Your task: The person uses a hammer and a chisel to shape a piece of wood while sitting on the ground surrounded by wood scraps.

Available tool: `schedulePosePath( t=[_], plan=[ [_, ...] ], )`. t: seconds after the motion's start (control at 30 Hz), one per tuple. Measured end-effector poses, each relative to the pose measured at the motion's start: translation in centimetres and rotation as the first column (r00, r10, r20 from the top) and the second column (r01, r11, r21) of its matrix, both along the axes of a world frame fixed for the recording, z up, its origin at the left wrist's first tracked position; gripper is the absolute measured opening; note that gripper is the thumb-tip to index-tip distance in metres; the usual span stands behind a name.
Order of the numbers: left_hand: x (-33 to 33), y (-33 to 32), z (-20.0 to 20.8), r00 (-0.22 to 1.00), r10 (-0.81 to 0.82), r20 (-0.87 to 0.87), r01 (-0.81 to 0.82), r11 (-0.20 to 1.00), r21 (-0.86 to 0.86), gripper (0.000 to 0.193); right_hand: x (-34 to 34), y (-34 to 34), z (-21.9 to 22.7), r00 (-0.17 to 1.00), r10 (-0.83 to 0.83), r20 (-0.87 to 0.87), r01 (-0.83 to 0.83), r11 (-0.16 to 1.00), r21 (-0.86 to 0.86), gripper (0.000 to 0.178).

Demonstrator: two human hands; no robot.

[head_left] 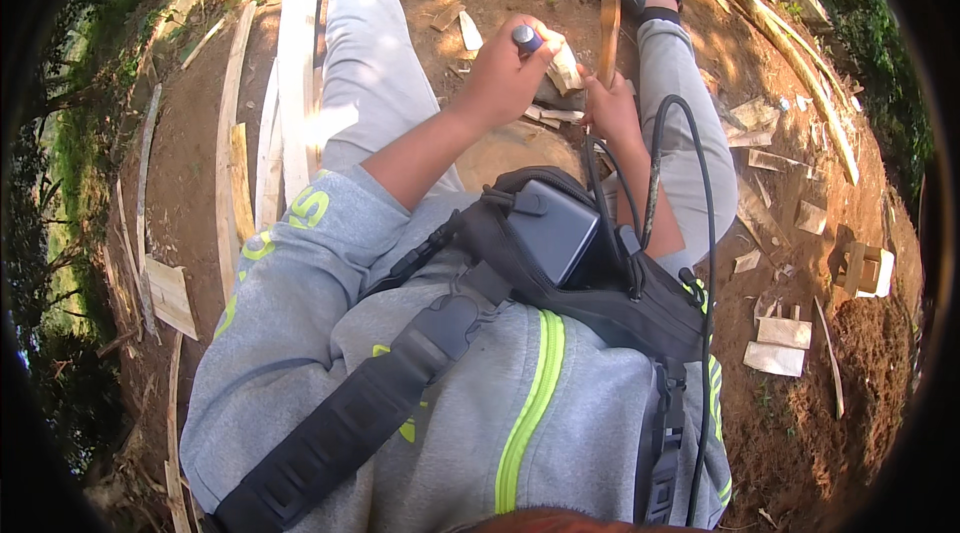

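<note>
My left hand point(505, 78) is closed round a chisel-like tool point(526, 38) with a blue handle and a round metal end cap. Its blade is hidden behind the fingers. Close to its right lies a pale split piece of wood point(565, 70). My right hand point(612, 111) grips a wooden-handled tool point(608, 41) that points away from me. The far end of that tool merges with the dark shoe, so its head cannot be made out. Below and between the hands, a flat brown wooden or stone surface point(520, 148) shows between my legs.
Long pale planks point(297, 73) lie along my left leg. Wood offcuts point(785, 333) are scattered over the brown soil on the right, near a small wooden block point(868, 270). A black bag point(640, 303) with a grey device point(550, 233) and looping cable point(708, 233) sits at my waist.
</note>
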State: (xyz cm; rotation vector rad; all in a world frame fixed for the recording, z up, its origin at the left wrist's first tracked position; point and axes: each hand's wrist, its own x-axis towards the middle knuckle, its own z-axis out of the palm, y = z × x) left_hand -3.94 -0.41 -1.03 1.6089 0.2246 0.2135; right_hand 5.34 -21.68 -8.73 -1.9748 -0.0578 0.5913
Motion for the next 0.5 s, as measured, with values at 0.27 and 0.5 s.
schedulePosePath(
  t=[0.27,0.5],
  plan=[
    [-0.5,0.4,2.4,0.992,-0.019,-0.127,0.036,0.991,0.129,0.021,-0.3,1.4,2.0,0.991,-0.016,-0.129,0.03,0.994,0.101,0.017],
    [0.1,0.7,0.7,0.997,-0.046,-0.07,0.052,0.996,0.079,0.022,-0.3,1.0,2.0,0.997,0.015,-0.079,-0.008,0.996,0.087,0.02]
  ],
)
